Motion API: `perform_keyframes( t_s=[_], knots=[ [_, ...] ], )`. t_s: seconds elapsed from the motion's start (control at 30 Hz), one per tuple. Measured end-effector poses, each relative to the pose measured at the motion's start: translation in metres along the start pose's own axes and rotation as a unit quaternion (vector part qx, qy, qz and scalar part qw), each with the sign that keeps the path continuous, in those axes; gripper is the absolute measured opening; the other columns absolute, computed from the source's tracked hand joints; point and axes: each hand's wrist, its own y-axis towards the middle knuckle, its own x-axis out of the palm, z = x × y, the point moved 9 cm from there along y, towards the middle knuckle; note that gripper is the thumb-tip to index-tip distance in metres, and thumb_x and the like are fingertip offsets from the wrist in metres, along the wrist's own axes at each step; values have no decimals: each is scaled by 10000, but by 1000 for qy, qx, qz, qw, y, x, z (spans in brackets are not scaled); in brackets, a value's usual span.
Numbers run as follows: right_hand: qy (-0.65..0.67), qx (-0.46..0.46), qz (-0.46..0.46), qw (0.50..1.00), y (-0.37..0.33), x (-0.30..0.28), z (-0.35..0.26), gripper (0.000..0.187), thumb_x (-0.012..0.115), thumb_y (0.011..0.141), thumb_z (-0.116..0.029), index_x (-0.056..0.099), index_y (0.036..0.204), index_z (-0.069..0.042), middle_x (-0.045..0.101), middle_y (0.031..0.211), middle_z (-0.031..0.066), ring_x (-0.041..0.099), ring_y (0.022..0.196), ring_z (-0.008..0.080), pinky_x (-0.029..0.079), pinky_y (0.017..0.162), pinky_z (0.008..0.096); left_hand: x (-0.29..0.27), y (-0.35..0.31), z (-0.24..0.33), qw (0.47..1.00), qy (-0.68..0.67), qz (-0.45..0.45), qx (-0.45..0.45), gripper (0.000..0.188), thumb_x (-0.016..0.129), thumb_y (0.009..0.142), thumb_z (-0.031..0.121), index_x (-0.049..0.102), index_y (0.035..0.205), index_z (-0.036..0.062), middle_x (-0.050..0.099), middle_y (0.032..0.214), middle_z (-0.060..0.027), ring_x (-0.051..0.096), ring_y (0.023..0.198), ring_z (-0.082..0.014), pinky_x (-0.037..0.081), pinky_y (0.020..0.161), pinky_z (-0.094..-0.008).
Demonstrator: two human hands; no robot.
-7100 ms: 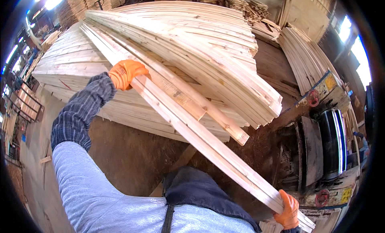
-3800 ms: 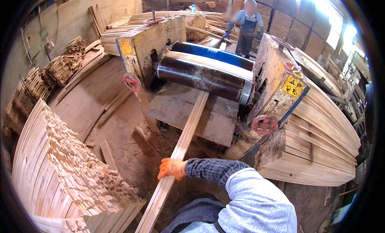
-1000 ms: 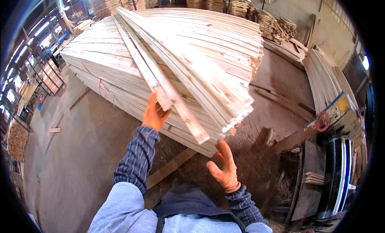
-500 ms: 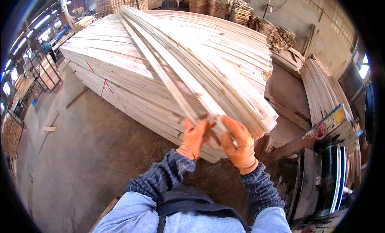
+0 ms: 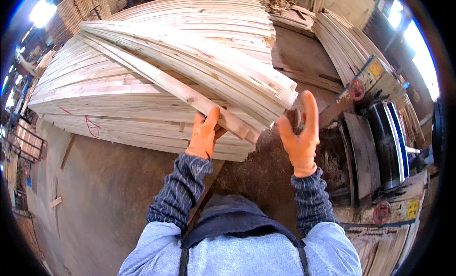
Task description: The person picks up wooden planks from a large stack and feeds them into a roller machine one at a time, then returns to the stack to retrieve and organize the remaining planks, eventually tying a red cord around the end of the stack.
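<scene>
My left hand (image 5: pixel 203 137), in an orange glove, grips a long pale wooden board (image 5: pixel 187 94) close to its near end. That board slants from the far left of the lumber stack (image 5: pixel 123 109) toward me, its near end just past the stack's edge. Beside it on the right, a bundle of similar boards (image 5: pixel 213 69) lies slantwise on top of the stack. My right hand (image 5: pixel 302 142), gloved in orange too, is raised off the near ends of those boards. Its thumb and fingers are spread, with nothing between them.
To the right stands a machine (image 5: pixel 373 81) with a red handwheel and dark curved metal panels (image 5: pixel 384 147). More boards (image 5: pixel 332 43) lean behind it. Red string (image 5: pixel 91 126) hangs on the stack's left side. Concrete floor (image 5: pixel 104 195) extends at left.
My right hand has let go and moved right and up, opening. My left hand now holds a board whose near end has swung to the right. The view has turned to the right.
</scene>
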Motion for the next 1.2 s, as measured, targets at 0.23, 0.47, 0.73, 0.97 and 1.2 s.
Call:
perform_keyframes(
  t_s=[0.23, 0.47, 0.73, 0.97, 1.2],
  knots=[
    [-97, 40, -36, 994, 12, 23, 6, 845, 838, 811, -240, 443, 1542, -85, 535, 1470, 228, 549, 1323, 419, 489, 1077, 475, -6, -15, 56, 955, 282, -93, -2, 454, 641, 1036, 368, 587, 1284, -8, 725, 1184, -165, 752, 925, -223, 592, 766, -336],
    [-142, 39, -13, 989, 3, 39, -34, 754, 796, 846, -182, 472, 1518, -74, 525, 1484, 260, 430, 1434, 472, 428, 1140, 507, -23, 94, 120, 997, 20, 47, 50, 547, 681, 1017, 230, 495, 1515, 102, 504, 1542, -116, 559, 1267, -299, 541, 994, -458],
    [-79, 14, -50, 996, -11, 44, -61, 739, 783, 869, -190, 459, 1515, -34, 516, 1485, 264, 454, 1412, 453, 399, 1155, 490, 7, 132, 153, 703, 647, -16, 295, 885, 674, 758, -234, 471, 1539, 129, 516, 1548, -117, 551, 1336, -237, 514, 1099, -341],
    [-151, -133, -138, 970, 39, 41, -82, 683, 790, 776, -224, 593, 1418, -98, 655, 1335, 192, 629, 1199, 401, 496, 1058, 479, -33, 144, 149, 930, 321, -46, 170, 496, 503, 993, -81, 579, 1432, 136, 668, 1302, -69, 658, 1138, -193, 588, 971, -335],
    [-49, -40, -314, 947, 83, 79, -35, 671, 768, 736, -149, 624, 1391, -149, 688, 1296, 198, 659, 1189, 368, 520, 1033, 406, -37, 157, 136, 991, 64, 101, 57, 452, 755, 927, 425, 689, 1212, 80, 725, 1143, -83, 730, 974, -223, 634, 785, -337]
  ],
)
